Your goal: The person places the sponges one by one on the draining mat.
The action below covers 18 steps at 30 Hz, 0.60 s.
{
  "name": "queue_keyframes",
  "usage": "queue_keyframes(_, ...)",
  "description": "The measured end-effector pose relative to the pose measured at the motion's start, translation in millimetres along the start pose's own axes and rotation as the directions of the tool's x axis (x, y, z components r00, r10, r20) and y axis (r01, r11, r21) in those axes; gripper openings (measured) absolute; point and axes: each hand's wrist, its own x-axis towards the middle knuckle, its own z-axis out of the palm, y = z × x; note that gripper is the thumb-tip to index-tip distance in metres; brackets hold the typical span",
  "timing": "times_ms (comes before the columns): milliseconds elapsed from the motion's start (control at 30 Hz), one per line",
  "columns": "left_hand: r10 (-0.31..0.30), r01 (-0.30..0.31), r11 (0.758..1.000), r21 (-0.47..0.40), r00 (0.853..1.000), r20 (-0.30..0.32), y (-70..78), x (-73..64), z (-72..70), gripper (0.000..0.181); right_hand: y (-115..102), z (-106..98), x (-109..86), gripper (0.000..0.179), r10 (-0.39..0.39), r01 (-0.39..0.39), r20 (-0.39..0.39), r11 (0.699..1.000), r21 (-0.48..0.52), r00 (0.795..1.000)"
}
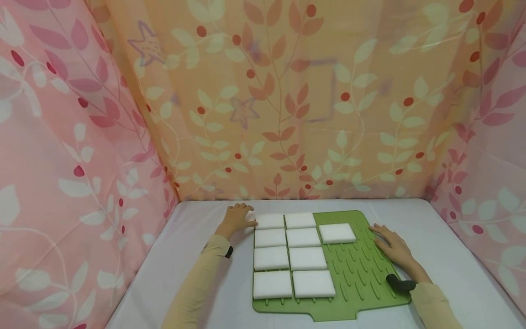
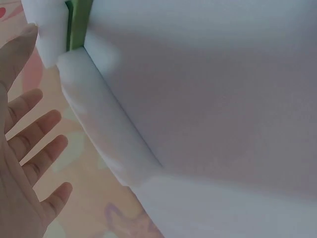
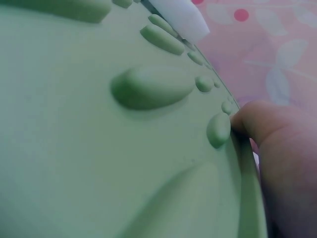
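White sponge-like blocks (image 1: 269, 259) lie in two columns on the left part of a green ridged mat (image 1: 332, 313). One more block (image 1: 337, 233) sits near the mat's far side, starting a third column. My left hand (image 1: 235, 219) is at the far left corner, fingers spread, its thumb beside the far left block (image 1: 269, 221); whether it touches is hard to tell. In the left wrist view the palm (image 2: 17, 168) holds nothing. My right hand (image 1: 393, 246) rests along the mat's right edge, and in the right wrist view a digit (image 3: 282, 129) touches that edge.
A white-covered table (image 1: 197, 292) carries the mat. Floral curtains enclose it, orange at the back (image 1: 279, 114), pink at the left (image 1: 74, 183) and right (image 1: 497, 137). Dark wrist straps (image 1: 399, 283) show at the sleeves. Bare ridges fill the mat's right part.
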Motion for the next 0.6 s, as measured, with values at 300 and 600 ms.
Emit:
queue_keyframes(300,-0.013,0.013,1.0,-0.013,1.0,-0.016,-17.8,-4.8,2.6,0.063,-1.2,-1.2,0.4,0.041,0.002,-0.002,0.0,1.0,-0.006,1.0)
queue_keyframes(600,0.001,-0.002,0.998,-0.056,1.0,-0.019,-30.5,-13.4,1.4,0.064,1.2,0.7,0.4,0.042,0.01,-0.01,0.002,1.0,-0.012,1.0)
